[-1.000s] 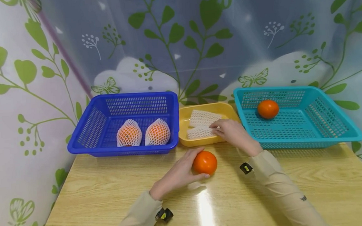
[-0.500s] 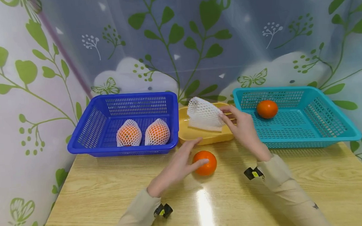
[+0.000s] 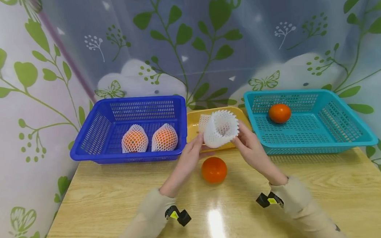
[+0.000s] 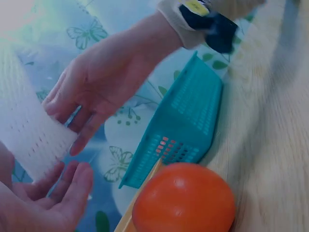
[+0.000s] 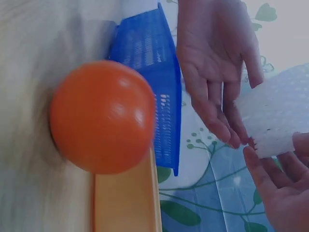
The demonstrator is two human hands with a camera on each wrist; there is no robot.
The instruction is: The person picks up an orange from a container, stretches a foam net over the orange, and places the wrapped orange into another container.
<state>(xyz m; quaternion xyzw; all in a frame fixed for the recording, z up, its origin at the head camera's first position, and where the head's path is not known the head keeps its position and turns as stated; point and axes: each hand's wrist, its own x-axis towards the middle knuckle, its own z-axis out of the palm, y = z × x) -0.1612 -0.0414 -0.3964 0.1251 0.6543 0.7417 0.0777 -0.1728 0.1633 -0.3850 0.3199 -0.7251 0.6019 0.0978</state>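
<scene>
A white foam net sleeve [image 3: 219,130] is up over the yellow tray [image 3: 193,118], its round mouth spread and facing right. My right hand [image 3: 251,144] pinches the sleeve near its mouth. At the other end, my left hand [image 3: 189,157] holds it between thumb and fingers; in the right wrist view the left hand's [image 5: 217,67] thumb lies against the foam. A round orange-red fruit [image 3: 214,170] sits on the table just below both hands, and neither touches it. Another foam net sleeve [image 3: 203,121] lies in the tray, partly hidden.
At the left, a blue basket [image 3: 97,153] contains two net-wrapped fruits [image 3: 134,138]. The teal basket [image 3: 313,148] on the right has one bare orange-red fruit [image 3: 279,113]. Behind them hangs a leaf-patterned curtain [image 3: 185,35]. All stand on a wooden table [image 3: 116,196].
My right hand has lifted a foam sleeve out of the tray and turned its mouth open. My left hand has left the fruit and moved up to the sleeve.
</scene>
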